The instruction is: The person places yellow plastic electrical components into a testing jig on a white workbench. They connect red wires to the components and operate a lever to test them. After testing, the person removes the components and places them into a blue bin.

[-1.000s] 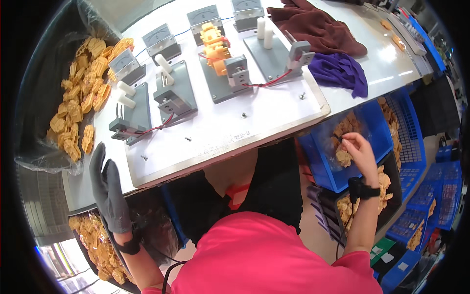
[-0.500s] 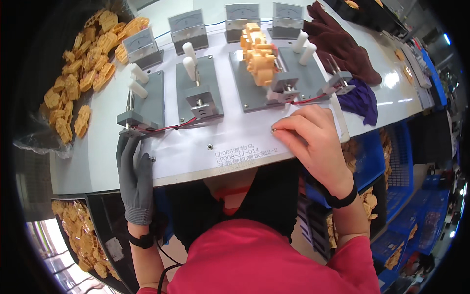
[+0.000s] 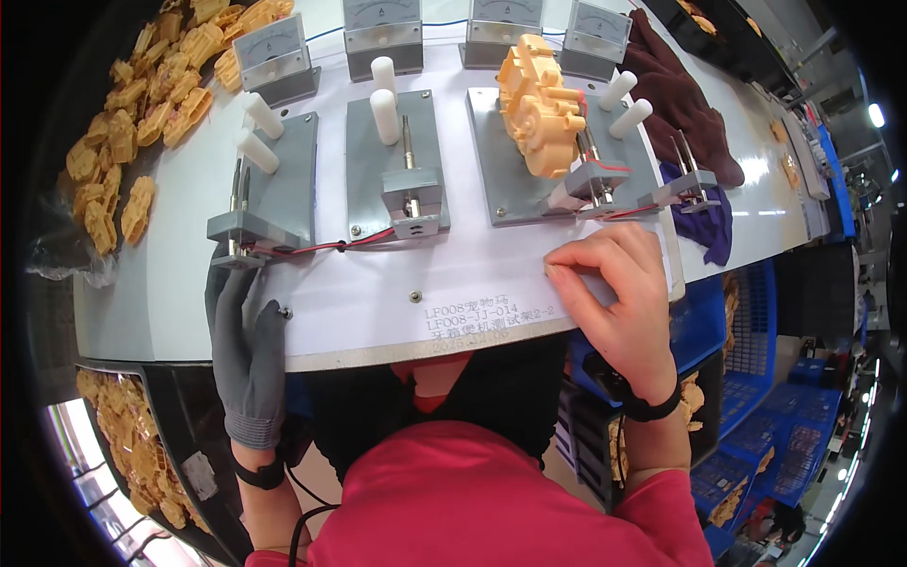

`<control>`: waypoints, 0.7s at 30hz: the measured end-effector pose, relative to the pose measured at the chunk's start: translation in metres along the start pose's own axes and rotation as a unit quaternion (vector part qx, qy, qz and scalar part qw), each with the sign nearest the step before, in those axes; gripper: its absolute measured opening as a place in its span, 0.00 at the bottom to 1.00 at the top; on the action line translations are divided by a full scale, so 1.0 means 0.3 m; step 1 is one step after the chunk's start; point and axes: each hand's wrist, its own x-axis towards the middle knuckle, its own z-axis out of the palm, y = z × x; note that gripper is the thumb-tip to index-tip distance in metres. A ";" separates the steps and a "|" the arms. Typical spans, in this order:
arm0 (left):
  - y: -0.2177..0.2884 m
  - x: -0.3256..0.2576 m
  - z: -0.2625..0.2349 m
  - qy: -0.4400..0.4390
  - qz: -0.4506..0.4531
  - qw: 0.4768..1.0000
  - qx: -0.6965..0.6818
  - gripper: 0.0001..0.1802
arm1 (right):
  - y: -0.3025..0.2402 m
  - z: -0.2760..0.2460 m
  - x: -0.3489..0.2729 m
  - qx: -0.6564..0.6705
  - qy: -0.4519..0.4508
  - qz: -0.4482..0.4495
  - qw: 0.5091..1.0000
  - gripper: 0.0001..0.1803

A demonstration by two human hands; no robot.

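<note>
My left hand (image 3: 248,350), in a grey glove, lies at the board's left front with fingers stretched out. Its fingertips reach beneath the grey probe block (image 3: 250,236) of the leftmost test fixture, and the thumb is beside a screw (image 3: 286,313). My right hand (image 3: 614,293), bare, rests on the front right of the white board (image 3: 378,326) with thumb and forefinger pinched together. Whatever is between those fingertips is hidden. Ahead of it, a yellow-orange plastic gearbox (image 3: 540,109) stands on a grey fixture plate (image 3: 501,194), untouched by either hand.
Several analog panel meters (image 3: 383,33) line the back. White pegs (image 3: 385,115) and upright metal probes rise from the fixtures, joined by red and black wires. Loose yellow gearboxes (image 3: 123,137) pile up at left. A dark brown cloth (image 3: 675,104) and purple cloth (image 3: 704,222) lie at right.
The view has shifted, so the fixtures look closer. Both hands keep about the same places on the board, and the gearbox stays on its fixture.
</note>
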 end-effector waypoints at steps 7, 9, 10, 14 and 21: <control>0.022 0.010 0.011 0.007 -0.028 0.999 -0.030 0.27 | -0.006 0.002 -0.011 -0.005 0.007 0.004 1.000 0.06; 0.022 0.015 0.009 -0.002 -0.022 0.999 0.029 0.27 | 0.004 0.003 -0.018 0.001 0.013 0.003 1.000 0.06; 0.009 0.014 -0.012 -0.015 -0.011 0.996 0.087 0.26 | 0.014 0.008 -0.018 0.003 0.005 -0.007 1.000 0.06; -0.025 0.019 -0.006 -0.019 0.010 1.000 0.014 0.25 | 0.030 0.000 -0.005 0.002 0.018 -0.044 0.999 0.06; -0.036 0.037 -0.011 -0.014 -0.001 0.997 0.072 0.27 | 0.031 0.023 -0.029 0.001 0.083 -0.050 0.995 0.05</control>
